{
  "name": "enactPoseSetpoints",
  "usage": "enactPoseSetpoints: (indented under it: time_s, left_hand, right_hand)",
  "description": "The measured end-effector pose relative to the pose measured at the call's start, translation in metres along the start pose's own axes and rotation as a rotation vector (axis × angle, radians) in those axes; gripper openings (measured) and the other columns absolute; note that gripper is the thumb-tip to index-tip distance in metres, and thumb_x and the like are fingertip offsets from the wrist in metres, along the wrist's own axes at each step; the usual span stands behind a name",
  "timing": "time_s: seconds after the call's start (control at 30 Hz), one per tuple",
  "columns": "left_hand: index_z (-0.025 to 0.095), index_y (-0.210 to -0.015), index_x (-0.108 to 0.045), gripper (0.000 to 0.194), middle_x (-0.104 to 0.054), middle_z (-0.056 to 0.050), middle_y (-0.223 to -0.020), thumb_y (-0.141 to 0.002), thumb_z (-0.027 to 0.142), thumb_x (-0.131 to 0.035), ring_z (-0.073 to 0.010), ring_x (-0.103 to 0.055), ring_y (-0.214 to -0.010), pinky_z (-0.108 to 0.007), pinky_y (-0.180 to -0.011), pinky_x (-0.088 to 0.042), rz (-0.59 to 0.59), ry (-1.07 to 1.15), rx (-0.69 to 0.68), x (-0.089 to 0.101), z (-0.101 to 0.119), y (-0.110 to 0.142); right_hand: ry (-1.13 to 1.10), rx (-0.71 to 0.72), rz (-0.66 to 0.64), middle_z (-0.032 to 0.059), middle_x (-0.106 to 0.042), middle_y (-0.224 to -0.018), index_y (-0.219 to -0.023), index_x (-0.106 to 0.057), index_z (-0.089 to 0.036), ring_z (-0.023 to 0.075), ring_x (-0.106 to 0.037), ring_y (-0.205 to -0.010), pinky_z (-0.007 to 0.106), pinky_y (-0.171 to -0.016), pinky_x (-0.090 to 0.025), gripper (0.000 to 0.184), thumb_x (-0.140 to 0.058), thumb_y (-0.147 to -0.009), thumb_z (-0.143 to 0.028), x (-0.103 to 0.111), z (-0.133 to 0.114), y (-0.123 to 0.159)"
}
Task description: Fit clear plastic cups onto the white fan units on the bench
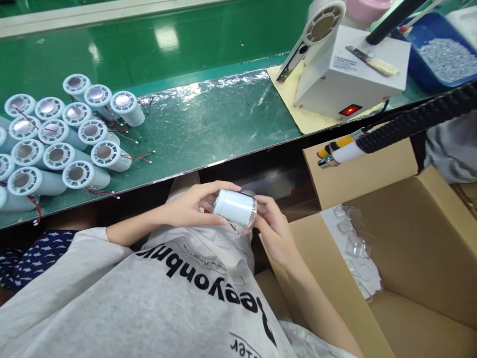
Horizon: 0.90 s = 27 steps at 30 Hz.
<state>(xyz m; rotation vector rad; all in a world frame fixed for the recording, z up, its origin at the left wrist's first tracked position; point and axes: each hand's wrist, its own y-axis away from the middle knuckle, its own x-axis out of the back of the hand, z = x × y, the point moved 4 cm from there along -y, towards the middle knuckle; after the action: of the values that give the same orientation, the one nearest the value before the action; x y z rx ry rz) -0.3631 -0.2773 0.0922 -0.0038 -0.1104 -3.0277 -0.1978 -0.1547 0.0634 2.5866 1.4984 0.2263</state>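
Observation:
Both my hands hold one pale blue cylinder [234, 206] in my lap, just below the bench edge. My left hand [192, 205] wraps its fingers round the left end. My right hand [271, 224] pinches the right end, where a clear plastic cap sits on the cylinder. Thin wires at the cylinder's left end are mostly hidden by my fingers.
Several matching cylinders with red-and-black wires [59, 141] lie grouped on the green bench [208, 124] at left. A white machine with a lit red switch [346, 74] stands at right. An open cardboard box [410, 258] with clear plastic caps [354, 248] sits beside my right arm. A black hose tool [391, 132] hangs over it.

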Motion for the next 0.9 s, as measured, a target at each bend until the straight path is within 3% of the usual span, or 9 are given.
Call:
enactPoseSetpoints:
  time_s: [0.03, 0.1, 0.17, 0.2, 0.27, 0.37, 0.47, 0.67, 0.9]
  left_hand:
    - [0.021, -0.138, -0.059, 0.065, -0.067, -0.012, -0.128, -0.079, 0.033, -0.082, -0.0214, -0.07, -0.103, -0.027, -0.077, -0.058, 0.003, 0.015, 0.025, 0.0, 0.0, 0.0]
    - [0.021, -0.139, -0.058, 0.065, -0.069, -0.011, -0.123, -0.08, 0.034, -0.082, -0.0197, -0.071, -0.097, -0.026, -0.074, -0.057, -0.012, 0.026, 0.058, -0.001, -0.001, 0.0]
    - [0.021, -0.141, -0.058, 0.065, -0.07, -0.01, -0.118, -0.081, 0.036, -0.081, -0.0187, -0.071, -0.092, -0.026, -0.073, -0.057, -0.033, 0.022, 0.071, -0.001, -0.002, 0.0]
    - [0.022, -0.141, -0.058, 0.066, -0.071, -0.01, -0.118, -0.082, 0.037, -0.081, -0.0188, -0.071, -0.092, -0.027, -0.073, -0.057, -0.047, 0.024, 0.067, -0.001, -0.002, 0.0]
    - [0.024, -0.142, -0.059, 0.068, -0.07, -0.012, -0.127, -0.08, 0.035, -0.083, -0.0222, -0.072, -0.102, -0.029, -0.08, -0.058, -0.083, 0.03, 0.036, 0.0, 0.0, -0.001]
    - [0.028, -0.145, -0.059, 0.075, -0.062, -0.013, -0.146, -0.076, 0.03, -0.087, -0.0286, -0.065, -0.126, -0.033, -0.093, -0.058, -0.133, 0.024, -0.022, 0.001, 0.003, -0.001]
    - [0.029, -0.149, -0.054, 0.076, -0.058, -0.013, -0.152, -0.079, 0.026, -0.084, -0.0283, -0.064, -0.129, -0.034, -0.096, -0.058, -0.131, 0.04, -0.003, 0.002, 0.002, 0.001]
    - [0.027, -0.155, -0.047, 0.088, -0.069, -0.013, -0.137, -0.077, 0.026, -0.087, -0.026, -0.071, -0.116, -0.036, -0.096, -0.059, -0.144, 0.244, 0.153, -0.002, -0.018, 0.006]
    - [0.03, -0.156, -0.045, 0.095, -0.068, -0.013, -0.139, -0.073, 0.023, -0.09, -0.0252, -0.072, -0.114, -0.034, -0.091, -0.06, -0.164, 0.356, 0.21, -0.006, -0.035, 0.008]
  right_hand:
    - [0.107, 0.181, 0.044, 0.0095, -0.073, -0.122, -0.124, -0.057, -0.026, 0.0206, -0.077, -0.091, 0.034, -0.073, -0.066, 0.028, -0.063, -0.097, -0.03, 0.003, -0.005, 0.002]
    - [0.288, 0.536, 0.039, 0.0098, -0.054, -0.155, -0.141, -0.049, -0.034, 0.0258, -0.066, -0.127, 0.044, -0.096, -0.063, 0.055, -0.065, -0.092, -0.013, 0.003, -0.015, 0.007]
    - [0.411, 0.748, -0.031, 0.0055, -0.048, -0.161, -0.147, -0.048, -0.04, 0.0276, -0.057, -0.14, 0.05, -0.107, -0.058, 0.069, -0.066, -0.09, -0.006, 0.001, -0.021, 0.012]
    - [0.438, 0.774, -0.058, 0.0044, -0.053, -0.158, -0.146, -0.05, -0.041, 0.028, -0.057, -0.14, 0.051, -0.109, -0.056, 0.069, -0.069, -0.09, -0.006, 0.0, -0.022, 0.012]
    - [0.385, 0.677, -0.088, 0.0053, -0.062, -0.148, -0.145, -0.055, -0.04, 0.0295, -0.061, -0.136, 0.05, -0.109, -0.057, 0.064, -0.076, -0.09, -0.017, 0.002, -0.022, 0.01]
    - [0.102, 0.4, -0.116, 0.008, -0.069, -0.14, -0.144, -0.059, -0.035, 0.0308, -0.068, -0.127, 0.045, -0.099, -0.064, 0.06, -0.08, -0.088, -0.043, 0.001, -0.015, 0.006]
    - [-0.119, 0.258, -0.118, 0.0038, -0.072, -0.136, -0.138, -0.064, -0.04, 0.0275, -0.071, -0.122, 0.04, -0.092, -0.066, 0.053, -0.078, -0.088, -0.048, -0.001, -0.009, 0.005]
    - [0.065, 0.249, -0.054, 0.0036, -0.074, -0.134, -0.123, -0.077, -0.038, 0.0295, -0.072, -0.12, 0.038, -0.087, -0.068, 0.046, -0.087, -0.079, -0.046, 0.002, -0.008, 0.008]
    - [0.138, 0.301, -0.043, 0.0029, -0.071, -0.138, -0.128, -0.074, -0.04, 0.0294, -0.072, -0.121, 0.039, -0.09, -0.067, 0.043, -0.083, -0.085, -0.04, -0.002, -0.009, 0.011]
